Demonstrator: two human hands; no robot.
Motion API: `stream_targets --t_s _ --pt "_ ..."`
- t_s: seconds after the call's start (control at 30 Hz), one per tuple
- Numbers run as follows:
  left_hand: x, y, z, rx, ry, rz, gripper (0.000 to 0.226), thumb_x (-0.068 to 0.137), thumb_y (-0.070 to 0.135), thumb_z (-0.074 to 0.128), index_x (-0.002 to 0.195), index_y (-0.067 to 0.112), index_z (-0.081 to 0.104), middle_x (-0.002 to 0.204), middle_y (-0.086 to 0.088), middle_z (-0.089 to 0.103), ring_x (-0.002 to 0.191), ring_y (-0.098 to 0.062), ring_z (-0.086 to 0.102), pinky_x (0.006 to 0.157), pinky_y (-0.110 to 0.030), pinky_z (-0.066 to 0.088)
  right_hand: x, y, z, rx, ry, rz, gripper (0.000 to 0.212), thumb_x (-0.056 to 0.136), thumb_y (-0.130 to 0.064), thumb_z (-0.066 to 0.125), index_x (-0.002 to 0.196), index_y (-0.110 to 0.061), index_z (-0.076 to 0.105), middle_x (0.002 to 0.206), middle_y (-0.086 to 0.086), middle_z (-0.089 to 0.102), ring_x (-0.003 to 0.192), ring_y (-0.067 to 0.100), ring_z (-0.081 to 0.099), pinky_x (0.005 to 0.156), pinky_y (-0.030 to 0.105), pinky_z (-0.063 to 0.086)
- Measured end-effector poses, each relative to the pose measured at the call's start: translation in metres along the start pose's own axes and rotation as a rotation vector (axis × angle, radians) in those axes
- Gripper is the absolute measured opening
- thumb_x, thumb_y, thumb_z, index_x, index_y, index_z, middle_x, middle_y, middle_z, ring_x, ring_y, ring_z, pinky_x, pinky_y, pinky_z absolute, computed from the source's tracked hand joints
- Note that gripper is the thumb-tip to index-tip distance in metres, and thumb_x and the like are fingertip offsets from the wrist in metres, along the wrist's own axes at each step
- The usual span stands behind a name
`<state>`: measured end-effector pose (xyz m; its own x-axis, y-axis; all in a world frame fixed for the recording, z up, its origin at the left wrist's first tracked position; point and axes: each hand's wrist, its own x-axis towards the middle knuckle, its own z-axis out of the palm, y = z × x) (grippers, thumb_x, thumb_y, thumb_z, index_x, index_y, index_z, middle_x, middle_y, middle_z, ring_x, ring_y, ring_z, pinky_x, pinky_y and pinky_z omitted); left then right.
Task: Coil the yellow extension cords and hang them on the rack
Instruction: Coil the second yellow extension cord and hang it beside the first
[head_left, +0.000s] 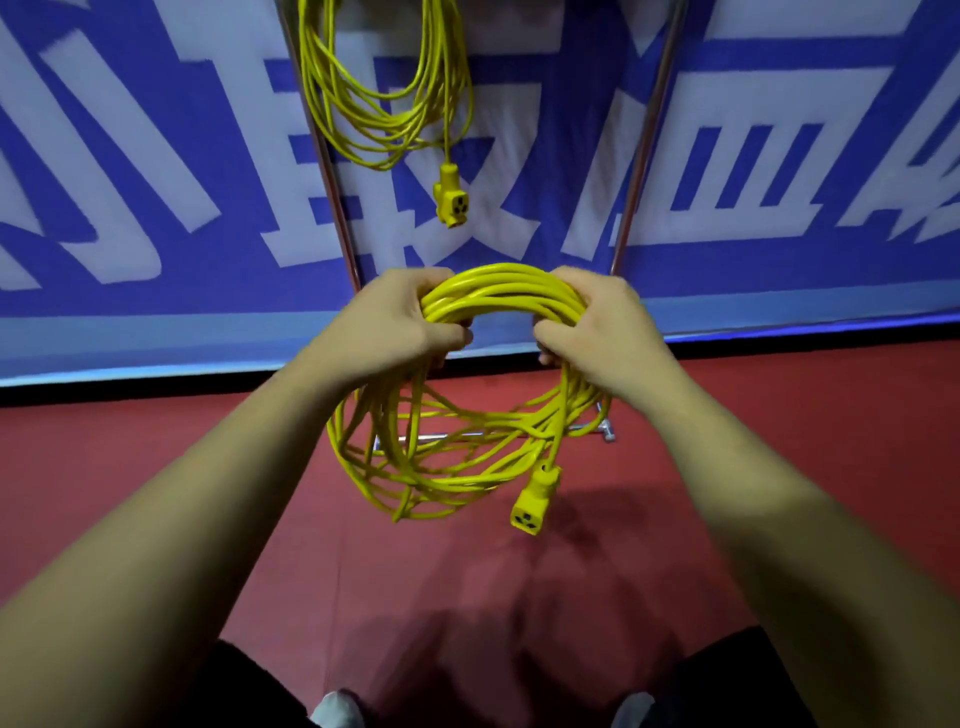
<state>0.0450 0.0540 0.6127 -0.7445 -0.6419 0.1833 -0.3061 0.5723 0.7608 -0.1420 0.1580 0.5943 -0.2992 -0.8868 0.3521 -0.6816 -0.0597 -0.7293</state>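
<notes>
At 6 o'clock, on the bottom edge, the toes of two pale shoes (332, 707) show over the red floor (104, 441). Both forearms reach forward from 7 and 5 o'clock toward the centre.

The left hand (395, 325) and the right hand (597, 327) are a little above the centre, near each other. Each one is clamped on the top part of the held cord (498, 291), with the fingers curled around the bundle of yellow loops. The left hand is at 10 o'clock of the coil and the right hand at 2 o'clock. Between the hands the top arc of the bundle is tight. Below them the loops hang loose and a bit untidy, in the air above the floor. The socket end (534, 503) of this cord dangles at 5 o'clock of the coil, its three-hole face turned to the camera.

Behind the loops is the rack (647, 140), a thin metal frame. Its low bar is on the floor and two poles rise from it toward 11 and 1 o'clock. At 12 o'clock the hanging cord (374, 145) is between the poles, closer to the left one; its upper part is cut by the picture edge. Its socket block (450, 200) hangs below its loops.

Farthest is a blue banner (779, 130) with large white characters, behind the rack.
</notes>
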Motion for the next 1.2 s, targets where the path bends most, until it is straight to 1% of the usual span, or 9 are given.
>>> stream_targets --t_s 0.2,0.33,0.53,0.63,0.73,0.9,0.97,1.07,1.2 --pt "0.038 0.035 -0.038 0.329 -0.051 0.089 0.012 0.073 0.019 0.068 0.08 0.021 0.057 0.068 0.0 0.065 0.06 -0.015 0.061 0.062 -0.036 0.053 0.023 -0.029 -0.053 0.051 0.074 -0.002 0.011 0.073 -0.001 0.056 0.072 -0.011 0.06 0.055 0.009 0.061 0.041 0.013 0.052 0.042 0.021 0.04" --pt "0.049 0.05 -0.043 0.166 -0.125 0.085 0.024 0.071 0.019 0.067 0.093 0.028 0.066 0.086 -0.001 0.073 0.078 -0.022 0.07 0.075 -0.042 0.057 0.031 -0.033 -0.076 0.09 0.055 0.006 0.011 0.077 0.0 0.057 0.075 -0.01 0.061 0.048 -0.004 0.057 0.04 0.011 0.05 0.041 0.02 0.04" --pt "0.079 0.073 -0.034 -0.126 -0.027 0.046 0.02 0.069 0.022 0.077 0.08 0.013 0.062 0.065 -0.011 0.054 0.059 -0.021 0.052 0.061 -0.035 0.04 0.051 -0.026 -0.11 0.176 0.068 -0.02 0.026 0.079 0.007 0.057 0.099 -0.01 0.057 0.072 0.016 0.065 0.05 0.02 0.063 0.047 0.025 0.051" --pt "0.098 0.084 -0.03 -0.32 0.115 0.029 0.021 0.065 0.015 0.072 0.082 0.007 0.062 0.067 -0.017 0.052 0.059 -0.023 0.052 0.062 -0.038 0.04 0.067 -0.013 -0.115 0.214 0.102 -0.022 0.036 0.079 0.007 0.06 0.106 -0.016 0.052 0.086 0.014 0.066 0.059 0.026 0.068 0.058 0.039 0.059" --pt "0.12 0.092 -0.032 -0.4 0.166 0.023 0.018 0.069 0.004 0.071 0.083 0.001 0.061 0.065 -0.017 0.053 0.056 -0.023 0.053 0.061 -0.036 0.044 0.085 0.002 -0.122 0.314 0.113 0.011 0.03 0.084 0.007 0.06 0.107 -0.011 0.054 0.076 0.006 0.065 0.058 0.026 0.064 0.061 0.052 0.056" --pt "0.162 0.098 -0.057 -0.065 0.155 0.103 0.007 0.076 0.002 0.067 0.083 0.003 0.064 0.063 -0.014 0.067 0.048 -0.013 0.058 0.048 -0.022 0.046 0.128 0.004 -0.144 0.336 0.171 -0.044 0.044 0.087 0.007 0.057 0.12 -0.022 0.052 0.063 -0.002 0.063 0.05 0.023 0.056 0.048 0.036 0.051" --pt "0.186 0.096 -0.069 0.049 0.148 0.153 0.011 0.073 0.009 0.069 0.082 0.006 0.064 0.059 -0.006 0.064 0.047 -0.01 0.056 0.047 -0.026 0.047 0.15 0.001 -0.157 0.243 0.2 -0.083 0.052 0.085 0.009 0.055 0.124 -0.026 0.054 0.059 -0.008 0.063 0.047 0.016 0.055 0.045 0.03 0.051" --pt "0.22 0.095 -0.079 0.194 0.181 0.281 0.028 0.067 0.02 0.066 0.093 0.017 0.058 0.068 -0.003 0.063 0.055 -0.014 0.058 0.056 -0.04 0.055 0.184 0.002 -0.173 0.155 0.24 -0.14 0.056 0.083 0.011 0.053 0.126 -0.026 0.056 0.07 -0.006 0.065 0.05 0.017 0.058 0.051 0.035 0.055" --pt "0.264 0.094 -0.086 0.196 0.184 0.409 0.064 0.078 0.012 0.065 0.126 0.042 0.035 0.083 -0.005 0.066 0.062 -0.019 0.064 0.06 -0.033 0.056 0.229 0.01 -0.188 0.051 0.271 -0.197 0.051 0.087 0.005 0.054 0.129 -0.023 0.057 0.084 -0.004 0.064 0.053 0.002 0.059 0.052 0.022 0.054"
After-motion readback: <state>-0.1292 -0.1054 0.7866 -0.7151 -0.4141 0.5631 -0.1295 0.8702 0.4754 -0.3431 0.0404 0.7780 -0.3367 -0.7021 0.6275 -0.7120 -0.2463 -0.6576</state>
